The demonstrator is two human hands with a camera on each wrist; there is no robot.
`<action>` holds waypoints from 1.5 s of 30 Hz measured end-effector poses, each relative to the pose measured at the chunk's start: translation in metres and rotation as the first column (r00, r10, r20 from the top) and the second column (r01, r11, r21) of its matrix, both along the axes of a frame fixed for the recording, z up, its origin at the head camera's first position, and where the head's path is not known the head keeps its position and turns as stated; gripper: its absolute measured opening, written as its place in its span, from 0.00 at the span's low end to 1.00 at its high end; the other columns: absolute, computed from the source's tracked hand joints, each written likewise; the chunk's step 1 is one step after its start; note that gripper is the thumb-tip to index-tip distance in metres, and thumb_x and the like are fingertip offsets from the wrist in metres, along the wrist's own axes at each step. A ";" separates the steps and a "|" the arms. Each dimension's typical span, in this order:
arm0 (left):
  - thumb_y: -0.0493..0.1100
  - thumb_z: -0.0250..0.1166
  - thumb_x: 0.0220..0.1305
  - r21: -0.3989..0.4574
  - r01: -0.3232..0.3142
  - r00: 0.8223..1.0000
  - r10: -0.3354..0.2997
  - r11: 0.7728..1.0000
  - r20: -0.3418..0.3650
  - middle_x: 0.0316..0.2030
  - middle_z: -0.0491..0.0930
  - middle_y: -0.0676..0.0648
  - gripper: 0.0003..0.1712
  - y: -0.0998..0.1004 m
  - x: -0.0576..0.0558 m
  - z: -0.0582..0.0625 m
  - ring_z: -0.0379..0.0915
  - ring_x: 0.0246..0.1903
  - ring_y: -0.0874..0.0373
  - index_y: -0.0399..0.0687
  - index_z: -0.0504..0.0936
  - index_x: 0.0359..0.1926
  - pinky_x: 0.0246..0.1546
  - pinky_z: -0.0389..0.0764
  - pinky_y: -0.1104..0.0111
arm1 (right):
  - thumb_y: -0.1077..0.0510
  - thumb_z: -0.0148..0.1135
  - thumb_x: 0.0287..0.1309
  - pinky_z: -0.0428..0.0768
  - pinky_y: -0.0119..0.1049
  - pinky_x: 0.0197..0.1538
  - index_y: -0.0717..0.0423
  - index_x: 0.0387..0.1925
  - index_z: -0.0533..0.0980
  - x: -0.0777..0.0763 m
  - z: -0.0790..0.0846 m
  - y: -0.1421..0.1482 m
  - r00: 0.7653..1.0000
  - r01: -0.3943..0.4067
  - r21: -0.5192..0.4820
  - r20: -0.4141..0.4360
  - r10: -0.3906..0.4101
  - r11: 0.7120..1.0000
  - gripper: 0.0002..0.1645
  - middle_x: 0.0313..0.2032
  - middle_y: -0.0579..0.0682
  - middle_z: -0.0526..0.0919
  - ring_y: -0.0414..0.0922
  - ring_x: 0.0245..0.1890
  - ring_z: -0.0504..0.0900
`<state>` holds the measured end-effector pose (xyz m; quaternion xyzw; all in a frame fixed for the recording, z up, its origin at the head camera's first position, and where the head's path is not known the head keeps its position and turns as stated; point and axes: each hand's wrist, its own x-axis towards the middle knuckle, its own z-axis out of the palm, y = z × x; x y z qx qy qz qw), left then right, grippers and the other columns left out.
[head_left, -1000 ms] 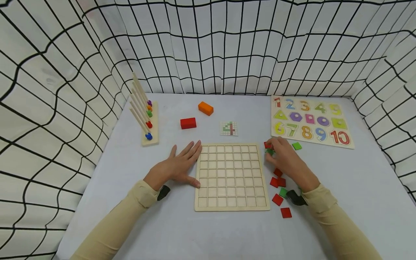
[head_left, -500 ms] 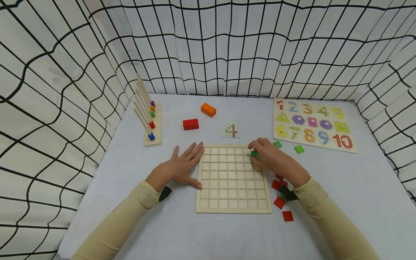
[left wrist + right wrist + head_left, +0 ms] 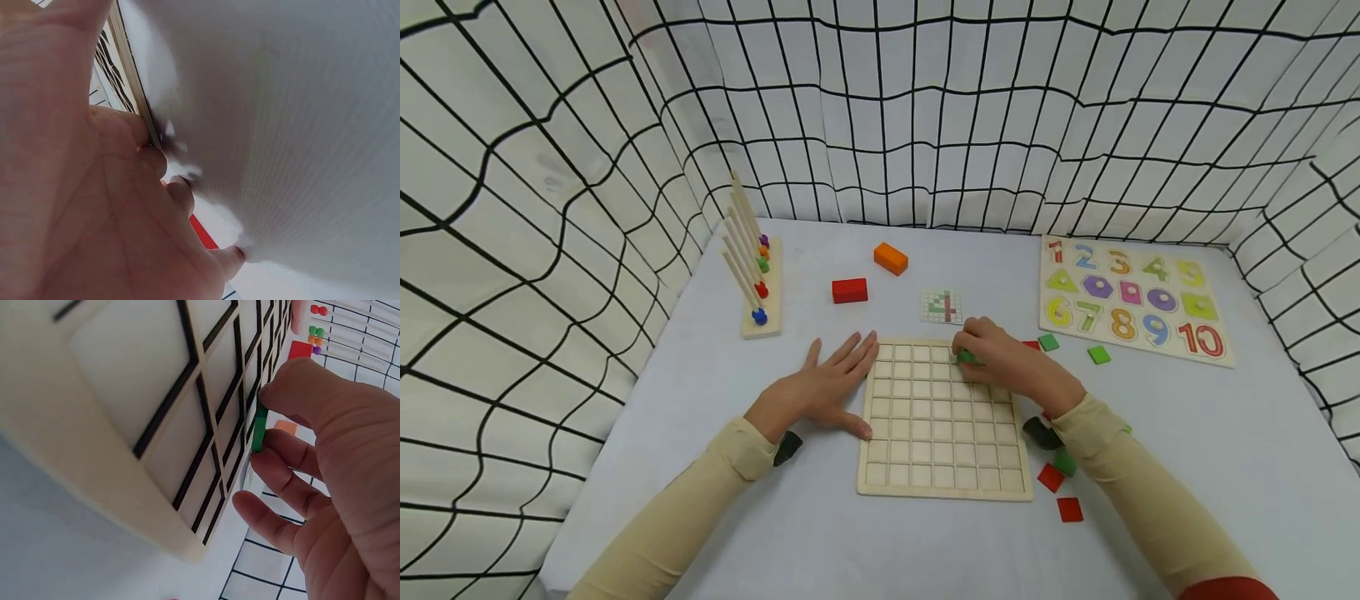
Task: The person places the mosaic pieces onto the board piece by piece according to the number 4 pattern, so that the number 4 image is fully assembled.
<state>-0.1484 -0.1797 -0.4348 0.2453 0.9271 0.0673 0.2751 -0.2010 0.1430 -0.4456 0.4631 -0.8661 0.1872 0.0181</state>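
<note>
In the head view, a pale wooden grid board (image 3: 943, 498) lies mid-table, its square cells bare wood where visible. My right hand (image 3: 1009, 360) is over its far right part, pinching a green square tile (image 3: 967, 357) between thumb and fingers. The right wrist view shows that green tile (image 3: 259, 430) edge-on, close over the grid. My left hand (image 3: 820, 392) lies spread on the table, with thumb and fingertips at the board's left edge. A small printed pattern card (image 3: 942, 307) with green and red squares lies just beyond the board.
Right of the board lie loose red tiles (image 3: 1070, 509) and green tiles (image 3: 1099, 355), some hidden by my right arm. A number puzzle (image 3: 1135, 300) is at the back right. Red block (image 3: 850, 291), orange block (image 3: 891, 258) and a peg stand (image 3: 767, 325) sit back left; black netting (image 3: 880, 100) surrounds the table.
My right hand has carried the green tile leftward from the loose tiles at the right to over the board's far cells. The left hand stays put; the head view has shifted slightly.
</note>
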 end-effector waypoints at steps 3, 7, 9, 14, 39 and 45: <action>0.76 0.73 0.57 0.000 0.002 1.000 -0.002 1.000 0.001 0.88 0.24 0.49 0.79 0.001 0.001 -0.001 0.20 0.88 0.46 0.48 0.31 0.88 0.80 0.27 0.28 | 0.69 0.73 0.62 0.75 0.41 0.40 0.59 0.39 0.80 -0.002 -0.003 -0.004 1.000 -0.009 -0.002 -0.008 0.009 1.000 0.09 0.37 0.55 0.77 0.49 0.37 0.71; 0.76 0.73 0.57 -0.005 0.005 1.000 -0.005 1.000 -0.005 0.88 0.24 0.49 0.79 0.002 0.002 0.000 0.20 0.88 0.46 0.48 0.31 0.88 0.80 0.28 0.28 | 0.68 0.75 0.62 0.79 0.43 0.42 0.59 0.37 0.82 -0.005 -0.004 -0.008 1.000 0.010 0.013 0.014 -0.010 1.000 0.08 0.38 0.56 0.80 0.50 0.38 0.75; 0.76 0.73 0.57 -0.002 0.002 1.000 -0.002 1.000 -0.008 0.88 0.24 0.49 0.79 0.001 0.001 0.000 0.20 0.88 0.46 0.48 0.32 0.88 0.80 0.28 0.28 | 0.68 0.76 0.61 0.81 0.44 0.43 0.59 0.36 0.82 -0.006 -0.003 -0.009 0.999 0.028 0.019 0.036 -0.029 0.999 0.08 0.39 0.55 0.82 0.50 0.39 0.76; 0.76 0.73 0.57 -0.002 -0.002 1.000 0.002 1.000 -0.005 0.88 0.24 0.49 0.79 0.000 0.000 0.001 0.20 0.88 0.46 0.48 0.31 0.88 0.80 0.28 0.28 | 0.70 0.76 0.59 0.84 0.46 0.46 0.61 0.33 0.84 -0.008 0.000 -0.012 0.996 0.057 0.008 0.068 -0.057 0.998 0.06 0.40 0.55 0.84 0.51 0.42 0.79; 0.77 0.72 0.57 -0.047 0.005 1.000 -0.005 0.999 -0.001 0.88 0.24 0.48 0.79 0.006 -0.004 0.003 0.21 0.88 0.44 0.47 0.32 0.88 0.81 0.30 0.28 | 0.64 0.73 0.66 0.88 0.53 0.56 0.67 0.51 0.87 -0.005 0.007 0.031 0.985 0.116 0.017 0.125 -0.117 0.993 0.14 0.55 0.63 0.85 0.59 0.55 0.85; 0.77 0.72 0.57 -0.050 0.018 1.000 -0.019 0.999 -0.006 0.88 0.26 0.46 0.79 0.008 -0.006 0.004 0.22 0.88 0.43 0.45 0.34 0.88 0.81 0.32 0.28 | 0.64 0.74 0.65 0.88 0.52 0.56 0.67 0.54 0.86 -0.004 0.011 0.046 0.971 0.185 0.052 0.147 -0.191 0.981 0.18 0.58 0.63 0.84 0.58 0.55 0.84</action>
